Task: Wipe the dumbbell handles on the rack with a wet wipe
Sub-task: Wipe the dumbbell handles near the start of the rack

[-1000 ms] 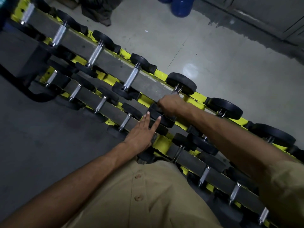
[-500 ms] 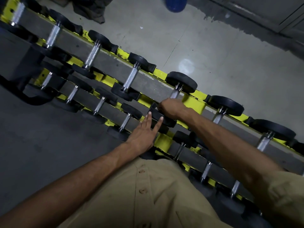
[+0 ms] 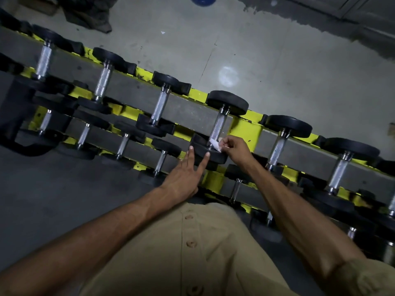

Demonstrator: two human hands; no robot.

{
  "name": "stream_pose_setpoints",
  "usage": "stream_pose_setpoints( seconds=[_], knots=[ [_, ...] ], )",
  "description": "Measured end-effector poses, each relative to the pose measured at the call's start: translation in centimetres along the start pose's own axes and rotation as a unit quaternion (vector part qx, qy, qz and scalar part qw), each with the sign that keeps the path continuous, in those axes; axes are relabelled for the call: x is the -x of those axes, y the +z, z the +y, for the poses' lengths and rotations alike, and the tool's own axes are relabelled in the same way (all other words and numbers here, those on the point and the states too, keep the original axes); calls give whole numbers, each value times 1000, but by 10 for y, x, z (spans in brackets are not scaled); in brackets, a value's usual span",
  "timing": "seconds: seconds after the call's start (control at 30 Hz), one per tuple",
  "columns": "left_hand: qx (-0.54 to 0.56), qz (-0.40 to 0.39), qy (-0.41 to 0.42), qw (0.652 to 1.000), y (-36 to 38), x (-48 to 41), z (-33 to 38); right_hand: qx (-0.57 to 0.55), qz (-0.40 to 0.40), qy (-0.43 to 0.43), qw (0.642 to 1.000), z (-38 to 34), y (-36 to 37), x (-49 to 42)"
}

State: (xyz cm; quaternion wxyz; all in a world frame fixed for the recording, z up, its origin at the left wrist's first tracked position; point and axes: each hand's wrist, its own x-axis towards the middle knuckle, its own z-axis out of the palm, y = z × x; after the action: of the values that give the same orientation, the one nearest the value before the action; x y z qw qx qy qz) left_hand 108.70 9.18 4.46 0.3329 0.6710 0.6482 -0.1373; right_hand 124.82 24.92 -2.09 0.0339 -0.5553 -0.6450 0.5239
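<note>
A tan buttoned shirt (image 3: 192, 242) fills the bottom middle. Above it the left hand (image 3: 183, 174) lies flat, fingers straight and spread, fingertips touching a dumbbell's near black head (image 3: 215, 155) at frame centre. The right hand (image 3: 235, 149) pinches a white wet wipe (image 3: 214, 144) at the lower end of the knurled handle (image 3: 219, 124) (upper tier of the yellow rack (image 3: 245, 130)). Beyond lies grey floor (image 3: 277, 60).
</note>
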Motion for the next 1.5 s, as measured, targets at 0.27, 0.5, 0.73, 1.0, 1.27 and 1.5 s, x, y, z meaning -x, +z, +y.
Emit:
stream_pose_setpoints(
  seconds=[0.27,0.5,0.73,1.0,1.27,1.5],
  knots=[
    [-4,-15,19,1000,-5,0,-5,163,-89,37,982,-19,-9,-13],
    [2,-6,22,1000,-4,1,-7,111,77,110,985,-32,16,-25],
    [0,-12,30,999,-4,0,-12,-107,107,123,981,-6,30,-32],
    [-7,-18,36,999,-4,0,-16,-116,234,120,958,-36,10,-28],
    [-8,-18,43,999,-5,0,-16,140,223,-92,960,-42,28,25],
    [-11,-15,51,999,-7,-1,-16,451,156,-230,848,-75,2,-21]
  ],
)
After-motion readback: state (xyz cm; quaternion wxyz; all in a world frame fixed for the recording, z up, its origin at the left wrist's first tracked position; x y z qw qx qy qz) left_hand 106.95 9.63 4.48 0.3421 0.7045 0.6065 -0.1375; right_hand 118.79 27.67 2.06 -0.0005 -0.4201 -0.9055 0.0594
